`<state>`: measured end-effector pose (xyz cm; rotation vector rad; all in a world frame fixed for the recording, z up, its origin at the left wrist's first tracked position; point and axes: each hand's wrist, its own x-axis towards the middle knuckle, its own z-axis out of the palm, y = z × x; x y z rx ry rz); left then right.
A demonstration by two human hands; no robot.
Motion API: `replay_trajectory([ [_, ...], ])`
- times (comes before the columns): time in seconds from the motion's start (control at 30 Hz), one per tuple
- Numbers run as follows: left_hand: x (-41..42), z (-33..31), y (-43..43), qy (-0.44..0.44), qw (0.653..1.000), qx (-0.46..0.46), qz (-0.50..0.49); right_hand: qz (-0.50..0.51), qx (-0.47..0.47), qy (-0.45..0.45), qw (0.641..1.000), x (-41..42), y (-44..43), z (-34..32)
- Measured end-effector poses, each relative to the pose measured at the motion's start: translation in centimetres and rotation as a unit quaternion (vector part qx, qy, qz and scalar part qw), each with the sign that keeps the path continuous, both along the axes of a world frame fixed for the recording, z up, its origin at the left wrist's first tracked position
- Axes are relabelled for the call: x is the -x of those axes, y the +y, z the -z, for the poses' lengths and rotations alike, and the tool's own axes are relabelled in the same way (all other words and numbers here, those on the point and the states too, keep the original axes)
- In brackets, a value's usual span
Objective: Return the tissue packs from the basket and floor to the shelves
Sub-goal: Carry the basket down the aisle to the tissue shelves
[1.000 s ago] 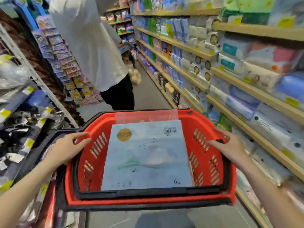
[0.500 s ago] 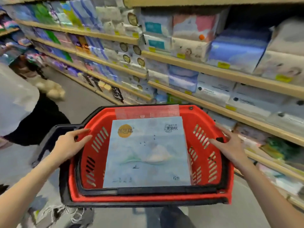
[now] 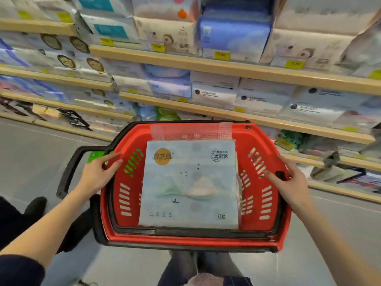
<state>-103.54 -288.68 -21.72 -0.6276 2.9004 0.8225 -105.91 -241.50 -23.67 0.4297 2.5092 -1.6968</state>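
- Left hand [image 3: 97, 175] grips the left rim of the red basket [image 3: 255, 237]; right hand [image 3: 289, 180] grips the right rim.
- Tissue pack [image 3: 188, 186] lies flat inside the basket, printed face up.
- Shelves [image 3: 237, 69] beyond hold stacked packs; labels too blurred to read.

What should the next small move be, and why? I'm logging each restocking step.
Probably set the basket down, or free one hand. Both the left hand and right hand grip its sides, so neither can lift the tissue pack lying flat inside. The shelves already face the person.
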Motion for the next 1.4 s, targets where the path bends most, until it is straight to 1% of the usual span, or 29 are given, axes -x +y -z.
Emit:
replay_trajectory([
  [0.13,3.7,3.5,-0.8,-0.03,0.999,-0.023,0.034,0.049,0.025,-0.032,0.998,-0.4,-0.7,1.5],
  [0.27,7.1,7.3,-1.4,-0.046,0.995,-0.067,0.061,0.094,0.013,-0.062,0.994,-0.1,-1.7,4.0],
  [0.33,8.5,8.9,-1.4,-0.045,0.994,-0.07,0.069,0.1,0.001,-0.072,0.992,0.4,-2.1,5.5],
  [0.47,11.4,12.6,-2.1,-0.077,0.989,-0.084,0.09,0.111,-0.028,-0.078,0.99,2.0,-2.6,8.7],
  [0.63,13.6,17.3,-2.0,-0.11,0.981,-0.103,0.119,0.096,-0.04,-0.111,0.988,3.7,-2.8,14.7],
  [0.8,15.8,24.9,-1.7,-0.109,0.981,-0.097,0.127,0.086,-0.065,-0.135,0.985,5.2,-2.9,22.5],
  [0.97,17.0,33.3,-1.9,-0.115,0.986,-0.038,0.118,0.093,-0.072,-0.157,0.981,6.5,-3.1,30.0],
  [1.07,17.9,37.5,-1.8,-0.123,0.985,-0.025,0.12,0.105,-0.084,-0.162,0.978,7.2,-3.3,33.6],
  [1.23,19.4,42.8,-0.8,-0.111,0.987,-0.004,0.114,0.109,-0.102,-0.176,0.973,8.7,-3.4,38.4],
  [1.4,20.4,46.6,-0.4,-0.094,0.989,-0.009,0.112,0.129,-0.123,-0.161,0.971,10.1,-3.6,41.7],
])
